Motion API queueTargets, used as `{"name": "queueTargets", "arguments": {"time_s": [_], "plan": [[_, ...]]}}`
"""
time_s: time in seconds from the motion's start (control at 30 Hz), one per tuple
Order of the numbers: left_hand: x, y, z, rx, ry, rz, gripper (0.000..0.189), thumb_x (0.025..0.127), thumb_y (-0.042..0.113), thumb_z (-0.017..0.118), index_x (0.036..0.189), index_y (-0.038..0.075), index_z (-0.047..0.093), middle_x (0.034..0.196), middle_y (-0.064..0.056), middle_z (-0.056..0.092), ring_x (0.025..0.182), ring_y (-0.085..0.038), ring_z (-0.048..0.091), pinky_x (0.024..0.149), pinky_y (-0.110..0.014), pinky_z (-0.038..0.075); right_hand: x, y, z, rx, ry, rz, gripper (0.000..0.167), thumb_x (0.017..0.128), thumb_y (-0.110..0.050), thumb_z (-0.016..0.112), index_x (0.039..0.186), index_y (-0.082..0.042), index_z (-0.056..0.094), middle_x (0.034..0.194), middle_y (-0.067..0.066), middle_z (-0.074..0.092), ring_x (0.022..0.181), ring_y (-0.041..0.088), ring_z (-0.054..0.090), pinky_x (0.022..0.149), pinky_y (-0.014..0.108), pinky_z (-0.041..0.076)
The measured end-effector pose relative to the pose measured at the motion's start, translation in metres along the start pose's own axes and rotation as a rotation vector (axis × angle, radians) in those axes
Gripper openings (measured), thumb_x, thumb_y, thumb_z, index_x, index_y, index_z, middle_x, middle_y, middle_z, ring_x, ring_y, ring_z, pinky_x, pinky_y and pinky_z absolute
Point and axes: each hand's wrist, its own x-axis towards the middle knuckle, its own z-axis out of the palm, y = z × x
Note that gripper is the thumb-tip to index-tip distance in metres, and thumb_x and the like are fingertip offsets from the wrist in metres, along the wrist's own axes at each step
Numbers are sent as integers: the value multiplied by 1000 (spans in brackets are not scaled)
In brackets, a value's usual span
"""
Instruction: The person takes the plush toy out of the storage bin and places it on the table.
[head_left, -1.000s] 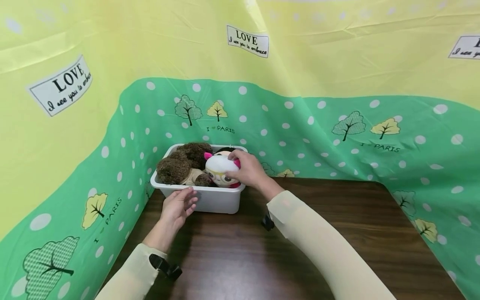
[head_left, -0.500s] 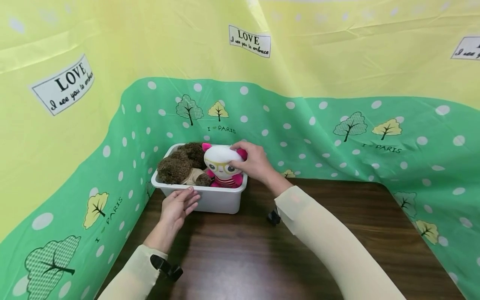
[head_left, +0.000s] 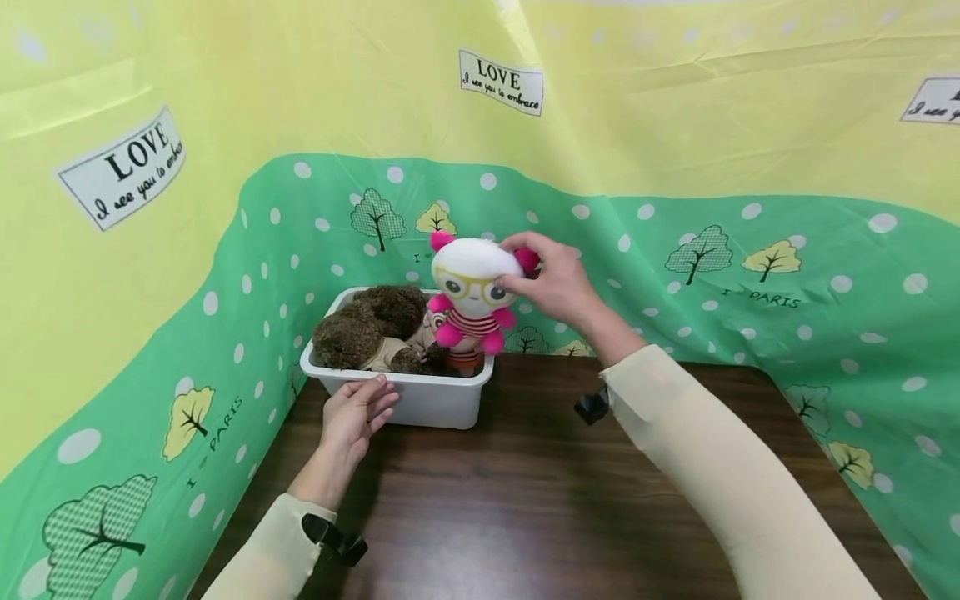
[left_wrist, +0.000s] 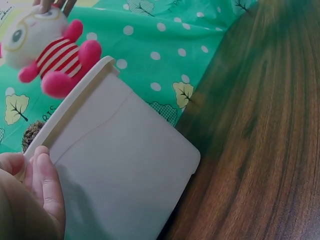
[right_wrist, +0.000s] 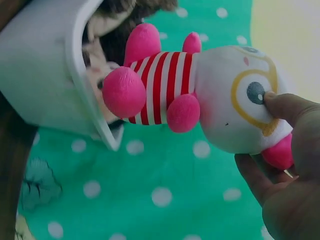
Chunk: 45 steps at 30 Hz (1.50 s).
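My right hand (head_left: pixel 553 279) pinches a plush panda doll (head_left: pixel 474 283) by the side of its head. The doll has a white head, yellow glasses, pink ears and limbs, and a red-striped body (right_wrist: pixel 162 87). It hangs upright over the right end of a white plastic bin (head_left: pixel 435 402), its feet near rim height. My left hand (head_left: pixel 358 419) grips the bin's front rim, thumb at the edge and fingers against the outer wall (left_wrist: pixel 120 160). Inside the bin lie a curly brown teddy bear (head_left: pixel 348 336) and, partly hidden behind the panda doll, another doll (head_left: pixel 467 362) with a striped garment.
The bin stands at the back left of a dark wooden table (head_left: pixel 525 483), close to the cloth. A green and yellow printed cloth (head_left: pixel 615 242) hangs behind the table and along both sides. Each wrist carries a small black camera mount (head_left: pixel 592 406).
My right hand has lifted the panda doll up and to the right out of the bin, uncovering part of the doll beneath. My left hand has stayed at the front rim.
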Motion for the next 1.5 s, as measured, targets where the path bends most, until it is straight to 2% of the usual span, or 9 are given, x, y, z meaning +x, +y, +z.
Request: {"name": "queueTargets", "arguments": {"time_s": [0.13, 0.27, 0.5, 0.67, 0.77, 1.1, 1.27, 1.37, 1.5], "plan": [[1, 1, -2, -3, 1, 4, 29, 94, 23, 76, 110, 11, 54, 86, 6, 79, 80, -10, 76, 66, -25, 60, 3, 11, -27, -31, 24, 5, 44, 88, -23, 84, 127, -14, 66, 117, 7, 68, 100, 23, 62, 77, 37, 56], [2, 1, -4, 4, -1, 10, 29, 95, 24, 75, 110, 12, 53, 85, 7, 78, 78, -9, 76, 64, -23, 58, 4, 32, -47, -68, 12, 49, 46, 89, -20, 82, 130, -12, 64, 121, 10, 66, 104, 26, 60, 77, 36, 55], [4, -2, -1, 3, -7, 14, 26, 95, 22, 74, 109, 12, 55, 84, 6, 78, 73, -8, 74, 61, -23, 56, -7, 78, -60, -158, -75, 136, 43, 91, -19, 80, 130, -11, 65, 121, 14, 66, 104, 30, 59, 78, 40, 56], [5, -2, 0, -5, -4, 19, 25, 95, 20, 74, 109, 12, 54, 83, 5, 78, 70, -9, 73, 59, -23, 54, -15, 118, -45, -187, -131, 185, 42, 92, -22, 79, 129, -9, 65, 120, 17, 67, 105, 32, 60, 79, 41, 57], [5, -1, 1, -9, -2, 28, 25, 95, 20, 74, 108, 12, 55, 83, 5, 78, 68, -8, 72, 58, -23, 53, -18, 140, -32, -188, -150, 213, 42, 93, -20, 78, 131, -7, 64, 126, 19, 65, 110, 34, 60, 86, 46, 58], [5, -4, 2, -8, 12, 35, 22, 94, 18, 74, 107, 11, 57, 84, 3, 78, 66, -9, 71, 57, -23, 52, -28, 189, -4, -177, -132, 255, 39, 96, -11, 73, 132, -2, 61, 131, 24, 61, 119, 41, 56, 99, 57, 51], [4, -6, 1, 21, 20, 32, 23, 94, 19, 74, 107, 10, 57, 86, 3, 79, 68, -10, 71, 58, -25, 53, -34, 206, 3, -162, -101, 294, 45, 98, -10, 69, 140, 1, 55, 138, 27, 57, 123, 43, 54, 101, 58, 50], [3, -6, 0, 29, 29, 36, 23, 93, 19, 74, 105, 10, 56, 86, 2, 79, 67, -10, 71, 58, -25, 52, -33, 209, 6, -151, -84, 312, 49, 98, -11, 69, 143, 1, 52, 141, 27, 55, 124, 44, 54, 101, 59, 50], [4, -3, 1, 24, 26, 48, 23, 93, 20, 74, 105, 10, 57, 87, 2, 79, 66, -10, 71, 57, -24, 52, -26, 209, 6, -159, -53, 295, 48, 97, -11, 70, 142, -1, 55, 139, 26, 56, 122, 45, 55, 98, 58, 51]]}}
